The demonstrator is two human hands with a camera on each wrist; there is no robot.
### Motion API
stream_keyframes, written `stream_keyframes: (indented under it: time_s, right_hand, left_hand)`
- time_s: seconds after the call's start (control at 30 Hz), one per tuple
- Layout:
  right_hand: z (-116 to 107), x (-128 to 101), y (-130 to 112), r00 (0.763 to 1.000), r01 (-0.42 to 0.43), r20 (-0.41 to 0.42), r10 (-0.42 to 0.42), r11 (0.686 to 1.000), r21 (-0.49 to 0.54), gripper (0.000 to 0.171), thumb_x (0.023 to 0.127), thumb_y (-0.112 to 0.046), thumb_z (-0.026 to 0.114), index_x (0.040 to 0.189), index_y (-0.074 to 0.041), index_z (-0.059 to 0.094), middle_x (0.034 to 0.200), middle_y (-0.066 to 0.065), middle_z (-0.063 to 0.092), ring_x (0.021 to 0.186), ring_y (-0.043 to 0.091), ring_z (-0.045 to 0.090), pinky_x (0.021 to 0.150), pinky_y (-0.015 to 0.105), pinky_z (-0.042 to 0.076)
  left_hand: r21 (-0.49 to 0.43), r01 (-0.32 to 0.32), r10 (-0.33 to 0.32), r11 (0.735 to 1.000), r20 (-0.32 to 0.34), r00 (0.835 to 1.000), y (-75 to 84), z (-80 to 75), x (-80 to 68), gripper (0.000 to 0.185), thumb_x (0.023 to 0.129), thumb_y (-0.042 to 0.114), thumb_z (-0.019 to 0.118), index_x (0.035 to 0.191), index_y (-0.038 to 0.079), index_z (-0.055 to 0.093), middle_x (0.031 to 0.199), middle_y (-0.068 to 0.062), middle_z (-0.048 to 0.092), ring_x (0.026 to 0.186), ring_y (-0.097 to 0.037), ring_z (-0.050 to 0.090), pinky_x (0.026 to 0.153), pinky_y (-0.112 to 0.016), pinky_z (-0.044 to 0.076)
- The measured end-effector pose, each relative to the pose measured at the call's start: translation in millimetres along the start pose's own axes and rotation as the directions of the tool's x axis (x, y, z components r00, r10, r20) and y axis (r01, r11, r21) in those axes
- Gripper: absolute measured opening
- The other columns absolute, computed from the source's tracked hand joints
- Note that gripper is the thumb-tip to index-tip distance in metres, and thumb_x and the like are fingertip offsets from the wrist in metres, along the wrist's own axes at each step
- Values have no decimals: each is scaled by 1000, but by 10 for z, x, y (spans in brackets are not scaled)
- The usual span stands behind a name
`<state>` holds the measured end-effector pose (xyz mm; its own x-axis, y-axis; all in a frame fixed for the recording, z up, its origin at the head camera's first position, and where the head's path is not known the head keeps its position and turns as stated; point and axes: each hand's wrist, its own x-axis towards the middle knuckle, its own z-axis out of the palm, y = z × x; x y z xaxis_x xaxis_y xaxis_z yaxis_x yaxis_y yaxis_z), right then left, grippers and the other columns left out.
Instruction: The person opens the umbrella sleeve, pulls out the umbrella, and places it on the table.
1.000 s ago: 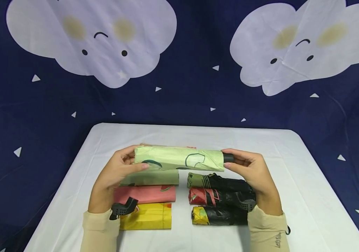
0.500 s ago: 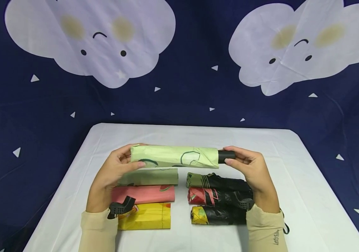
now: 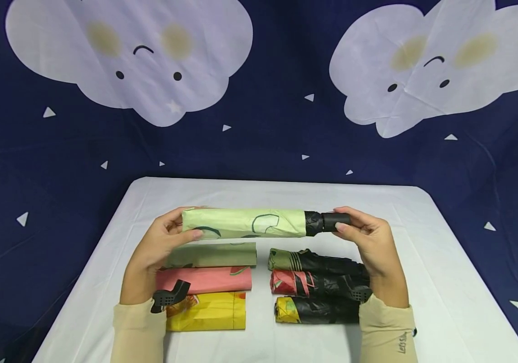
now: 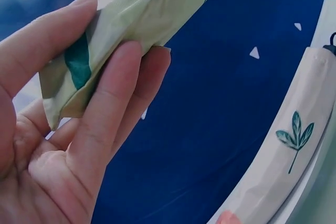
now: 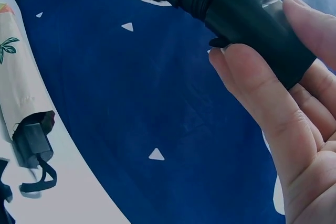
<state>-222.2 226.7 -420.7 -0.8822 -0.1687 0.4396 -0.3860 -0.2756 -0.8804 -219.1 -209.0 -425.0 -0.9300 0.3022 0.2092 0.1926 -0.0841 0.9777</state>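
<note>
Navy backdrop with white cloud and triangle prints, desk under white cloth. Clock = head view, centred on the gap between the two columns, 12 toward the backdrop.

At 12: light green cover, dark green outline print, held level above the desk. Folded umbrella sticks out of its 3 o'clock end: short stretch of black cloth, then black handle. Rest of it not visible.

Left hand at 10, pinching the 9 o'clock end of that cover, thumb on the near face, fingers behind. Right hand at 2, pinching the handle between thumb and fingers.

On the desk, left column: green cover at 10, pink cover at 9, yellow cover at 8. Right column: green-and-black umbrella at 2, red-and-black umbrella at 3, yellow-and-black umbrella at 4. Outer ends of both columns partly behind the arms.

Wrist views also show a pale leaf-print cover on the desk, black grip and strap loop out one end.
</note>
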Motion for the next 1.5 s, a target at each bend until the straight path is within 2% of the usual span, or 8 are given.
stream_keyframes:
  time_s: [0.27, 0.47, 0.67, 0.9, 1.17, 1.27, 1.37, 1.5]
  right_hand:
    - [-142, -37, 31, 1000, 18, 3, -18, 996, 82, 34, 83, 25, 48, 117, 25, 46, 108, 29, 61, 93, 30, 64, 75, 40, 53]
    - [-269, -69, 42, 1000, 9, -8, -8, 992, 128, 33, 85, 26, 43, 118, 24, 46, 111, 27, 60, 96, 31, 63, 77, 40, 52]
    - [-368, -94, 28, 999, 25, -29, -22, 991, 134, 33, 87, 23, 44, 119, 24, 46, 111, 27, 60, 97, 31, 63, 78, 40, 52]
    - [-460, -145, 40, 996, -12, -84, 23, 991, 133, 32, 88, 22, 44, 120, 21, 48, 112, 25, 61, 100, 31, 62, 79, 40, 51]
    - [-619, -198, 30, 995, 36, -103, -18, 984, 176, 33, 88, 23, 42, 120, 24, 45, 111, 29, 60, 101, 34, 61, 80, 41, 50]
    - [-689, -229, 30, 994, 37, -109, -18, 983, 178, 34, 87, 24, 41, 121, 25, 43, 111, 31, 59, 101, 35, 61, 80, 41, 50]
    - [-767, -270, 32, 992, 23, -126, -3, 987, 161, 34, 87, 25, 42, 121, 25, 43, 111, 31, 59, 101, 34, 61, 80, 41, 50]
    - [-871, -341, 36, 984, -32, -171, 49, 995, 98, 34, 87, 22, 46, 121, 23, 45, 111, 26, 61, 98, 30, 63, 80, 41, 50]
  left_hand:
    - [-42, -33, 32, 999, -23, 999, -44, -113, -41, 42, 82, -8, 66, 122, -4, 54, 103, -15, 60, 87, -20, 64, 73, -28, 54]
    - [-23, -24, 24, 999, -4, 1000, -63, -115, -21, 40, 82, -7, 67, 120, -4, 54, 104, -15, 60, 88, -20, 64, 72, -28, 54]
    - [-17, -11, 11, 1000, -10, 1000, -66, -99, 25, 40, 82, -5, 67, 120, -4, 54, 104, -14, 60, 89, -20, 63, 73, -28, 54]
    - [-24, -48, 47, 999, -61, 997, -30, -289, -142, 41, 84, -12, 61, 123, -7, 53, 107, -12, 61, 92, -17, 64, 74, -23, 53]
    - [-38, -46, 42, 998, -77, 996, -7, -420, -195, 45, 84, -13, 60, 127, -8, 50, 110, -12, 60, 95, -17, 63, 76, -24, 52]
    - [-46, -33, 28, 998, -98, 995, -34, -456, -213, 45, 84, -13, 60, 127, -8, 50, 111, -11, 60, 96, -16, 63, 76, -24, 52]
    - [-45, 6, -12, 999, -144, 989, -78, -499, -238, 45, 84, -12, 62, 128, -6, 51, 111, -9, 61, 98, -15, 63, 77, -24, 52]
    - [-41, 60, -67, 997, -202, 977, -148, -568, -264, 46, 83, -9, 64, 128, -4, 52, 112, -6, 62, 99, -14, 62, 79, -23, 52]
